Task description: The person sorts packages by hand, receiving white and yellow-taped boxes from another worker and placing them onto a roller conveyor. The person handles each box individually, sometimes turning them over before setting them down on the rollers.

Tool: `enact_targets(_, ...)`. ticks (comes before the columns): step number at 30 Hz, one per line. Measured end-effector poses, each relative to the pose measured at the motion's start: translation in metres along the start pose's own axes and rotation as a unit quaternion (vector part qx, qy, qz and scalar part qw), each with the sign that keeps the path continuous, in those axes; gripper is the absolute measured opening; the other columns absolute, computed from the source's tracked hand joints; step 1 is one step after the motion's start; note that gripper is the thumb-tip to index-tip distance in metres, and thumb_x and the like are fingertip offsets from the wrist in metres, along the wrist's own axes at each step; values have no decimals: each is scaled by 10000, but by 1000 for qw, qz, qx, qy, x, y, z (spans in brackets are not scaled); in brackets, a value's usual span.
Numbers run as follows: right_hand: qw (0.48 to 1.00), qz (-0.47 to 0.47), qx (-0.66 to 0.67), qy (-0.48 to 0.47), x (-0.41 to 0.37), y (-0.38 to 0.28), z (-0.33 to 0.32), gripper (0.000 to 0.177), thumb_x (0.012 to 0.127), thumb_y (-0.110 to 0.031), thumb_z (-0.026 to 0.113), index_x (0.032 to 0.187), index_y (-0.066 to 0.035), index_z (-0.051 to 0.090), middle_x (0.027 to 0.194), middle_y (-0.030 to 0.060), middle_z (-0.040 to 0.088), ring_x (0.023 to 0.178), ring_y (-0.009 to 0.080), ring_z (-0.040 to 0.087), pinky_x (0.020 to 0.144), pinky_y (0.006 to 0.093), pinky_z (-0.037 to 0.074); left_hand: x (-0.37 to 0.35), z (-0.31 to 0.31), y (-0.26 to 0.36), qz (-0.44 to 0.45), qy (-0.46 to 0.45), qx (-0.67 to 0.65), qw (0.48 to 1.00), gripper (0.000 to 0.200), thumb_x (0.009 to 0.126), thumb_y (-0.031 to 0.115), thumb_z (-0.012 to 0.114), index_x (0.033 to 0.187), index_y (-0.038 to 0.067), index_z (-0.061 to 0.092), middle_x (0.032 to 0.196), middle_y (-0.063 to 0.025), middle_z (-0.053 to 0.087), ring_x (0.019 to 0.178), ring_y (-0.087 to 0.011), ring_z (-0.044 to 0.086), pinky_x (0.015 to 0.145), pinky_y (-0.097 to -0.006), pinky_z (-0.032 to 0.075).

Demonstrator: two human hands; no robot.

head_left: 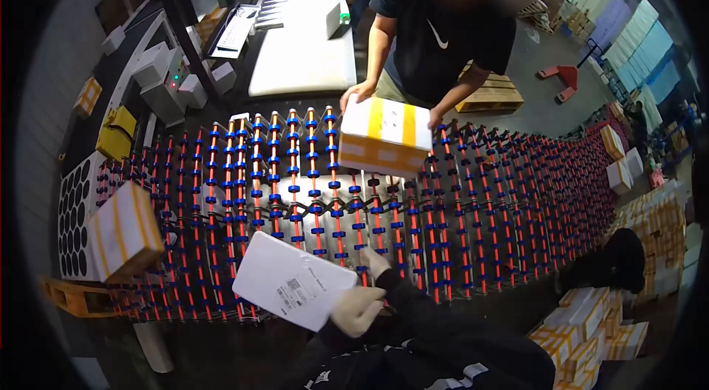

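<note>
Head view: gloved hands on a white parcel at the roller conveyor

Nearest, bottom centre: flat white poly-mailer parcel [292,279] with a printed label, tilted, held just above the near edge of the expandable roller conveyor [487,198] of red rods and blue wheels. Left hand [357,309], in a pale glove, is closed around the parcel's lower right edge, thumb on top. Right hand [375,261], also gloved, with a dark sleeve behind it, sits at the parcel's right corner; cannot tell whether it grips or only touches.

Lower right, on the floor: stack of white-and-yellow cartons [591,323].

Left end of the conveyor: white cardboard box with yellow tape bands [124,231], tipped on the rollers.

Far side: co-worker in a dark T-shirt [443,28] holds a second yellow-banded box [385,135] over the rollers, one hand at each upper corner.

Beyond: white belt table [299,57], keyboard [236,28], wooden pallet [491,94], red pallet jack [565,76].
</note>
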State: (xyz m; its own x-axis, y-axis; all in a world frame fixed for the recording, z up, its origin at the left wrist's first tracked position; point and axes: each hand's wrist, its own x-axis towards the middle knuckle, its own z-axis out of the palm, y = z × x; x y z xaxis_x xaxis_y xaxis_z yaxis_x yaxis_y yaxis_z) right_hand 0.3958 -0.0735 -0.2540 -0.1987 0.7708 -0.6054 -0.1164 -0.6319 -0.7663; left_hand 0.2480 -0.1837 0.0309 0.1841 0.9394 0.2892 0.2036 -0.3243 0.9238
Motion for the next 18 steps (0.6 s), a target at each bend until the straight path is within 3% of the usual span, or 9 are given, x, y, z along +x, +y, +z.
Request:
enact_targets(1,998,-32,-48,-5,-34,-11,18,532,1059,-444,525,1375,-23,606,1362,109,643,1269,223,583,1075,337,437,-1,-29,-3,59,47,89,993,196,838,87,712,1012,3,738,908,-174,727,834,-347,708,739,-423,558)
enact_targets(2,975,-110,-184,-53,-22,19,11,486,1051,-432,530,1227,-2,669,1215,85,697,1156,183,623,987,333,473,10,-51,19,177,252,129,943,237,781,60,718,1008,-9,726,917,-169,719,825,-367,687,717,-422,542)
enact_targets(5,995,89,38,-29,-66,-11,51,420,1056,-373,480,1113,-17,696,1069,75,719,996,191,669,889,356,510,-72,-138,-67,-28,478,363,799,375,773,101,701,1118,-44,681,1066,-175,709,927,-395,672,809,-459,542)
enact_targets(6,979,163,116,-49,-64,-9,54,409,1056,-358,465,1118,-26,697,1060,84,721,981,207,681,890,357,519,-85,-165,-45,-130,364,586,712,389,846,142,665,1185,-49,653,1136,-217,684,955,-393,679,858,-479,547)
enact_targets(8,979,120,145,-80,-44,34,49,644,1047,-555,434,1283,-4,670,1189,178,721,1097,257,690,996,366,510,-134,-188,-113,-261,347,368,822,427,904,159,647,1283,-32,597,1191,-237,669,990,-362,689,890,-470,555)
enact_targets(10,966,165,185,-77,-82,-12,77,807,1038,-656,341,1391,30,576,1283,212,675,1140,317,669,1035,444,495,-138,-182,-146,-255,394,-11,883,435,910,165,649,1294,-29,587,1193,-235,668,993,-356,689,890,-467,556)
enact_targets(14,881,238,390,-119,-80,-12,61,946,1024,-710,255,1508,90,396,1463,277,531,1404,376,484,1187,476,372,-64,-147,-135,-121,383,-360,842,452,920,176,654,1317,-23,568,1198,-232,666,998,-345,688,891,-460,559)
enact_targets(17,874,183,415,-174,-66,-10,19,938,1025,-713,247,1503,78,404,1485,266,517,1388,366,494,1175,494,371,1,-131,-125,-43,345,-430,833,466,928,185,658,1334,-18,553,1202,-230,665,1002,-336,688,891,-455,561)
enact_targets(18,828,70,458,-316,-23,22,-14,901,1028,-689,314,1499,73,406,1477,247,525,1362,344,515,1156,486,389,19,-127,-124,-22,336,-444,831,470,931,188,659,1340,-16,548,1203,-230,664,1004,-334,688,891,-453,561)
